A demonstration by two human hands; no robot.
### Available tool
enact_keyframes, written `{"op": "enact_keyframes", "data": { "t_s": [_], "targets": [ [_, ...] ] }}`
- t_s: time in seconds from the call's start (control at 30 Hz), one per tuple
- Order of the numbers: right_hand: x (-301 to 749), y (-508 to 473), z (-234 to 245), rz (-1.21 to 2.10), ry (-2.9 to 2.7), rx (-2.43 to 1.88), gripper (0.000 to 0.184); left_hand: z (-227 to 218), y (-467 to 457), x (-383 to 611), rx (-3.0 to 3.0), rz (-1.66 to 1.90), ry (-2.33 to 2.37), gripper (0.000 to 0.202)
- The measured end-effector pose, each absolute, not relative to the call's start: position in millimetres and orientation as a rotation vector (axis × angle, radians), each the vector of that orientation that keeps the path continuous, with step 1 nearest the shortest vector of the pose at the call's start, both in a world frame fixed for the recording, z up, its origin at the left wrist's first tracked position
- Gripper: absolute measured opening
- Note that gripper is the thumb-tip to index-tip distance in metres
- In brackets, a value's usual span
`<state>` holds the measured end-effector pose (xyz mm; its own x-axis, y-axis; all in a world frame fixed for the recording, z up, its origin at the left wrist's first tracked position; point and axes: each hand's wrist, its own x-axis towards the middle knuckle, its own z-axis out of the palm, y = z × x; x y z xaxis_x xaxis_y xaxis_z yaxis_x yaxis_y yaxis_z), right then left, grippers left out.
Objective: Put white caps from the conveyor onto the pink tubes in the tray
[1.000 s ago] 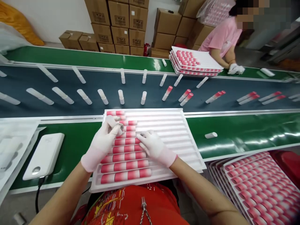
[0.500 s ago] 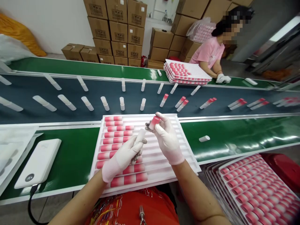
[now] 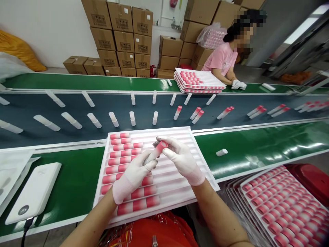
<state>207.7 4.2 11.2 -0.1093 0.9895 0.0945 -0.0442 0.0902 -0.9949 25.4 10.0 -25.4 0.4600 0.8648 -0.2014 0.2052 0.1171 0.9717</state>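
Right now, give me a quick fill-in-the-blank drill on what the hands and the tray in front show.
1. The left hand and right hand both wear white ____.
2. Together they hold a white tube with a ____ cap.
3. The hands hover over a white tray whose pink caps fill its ____ side.
4. The power bank lies on the ____ surface.

Missing words: gloves; pink; left; green

tray (image 3: 195,151): white | caps (image 3: 123,161): pink-to-white fade | worktop (image 3: 72,185): green | belt (image 3: 77,109): dark blue-grey | gloves (image 3: 128,178): white
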Motion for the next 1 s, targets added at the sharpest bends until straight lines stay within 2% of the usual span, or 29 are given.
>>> {"op": "enact_keyframes", "data": {
  "t_s": [0.17,0.3,0.43,0.5,0.67,0.8,0.83,0.9,0.97,1.0],
  "targets": [
    [195,-1,9,1.028,-1.334,-1.163,0.025,-32,12,24,1.464,0.719,1.032,0.020],
    [180,-6,7,0.851,-1.362,-1.110,0.022,-40,12,24,1.513,0.810,0.971,0.029],
    [179,-3,13,0.859,-1.506,-1.093,0.040,-41,13,21,1.428,0.842,0.913,0.040],
    [182,0,18,0.872,-1.593,-1.080,0.043,-40,14,20,1.391,0.823,0.928,0.043],
    [179,2,11,0.805,-1.581,-1.151,0.021,-40,16,27,1.620,0.807,1.045,0.030],
    [182,6,-3,0.796,-1.529,-1.207,0.019,-45,26,37,1.680,0.822,1.049,0.032],
    [190,13,-5,0.811,-1.490,-1.235,0.018,-46,32,39,1.676,0.794,1.064,0.036],
    [216,39,-7,0.762,-1.336,-1.333,0.018,-46,51,45,1.649,0.728,1.164,0.063],
    [254,78,-11,0.549,-1.144,-1.483,0.027,-45,80,54,1.563,0.722,1.309,0.092],
    [274,99,-14,0.398,-1.071,-1.565,0.030,-44,97,61,1.510,0.738,1.363,0.100]
  ]
}}
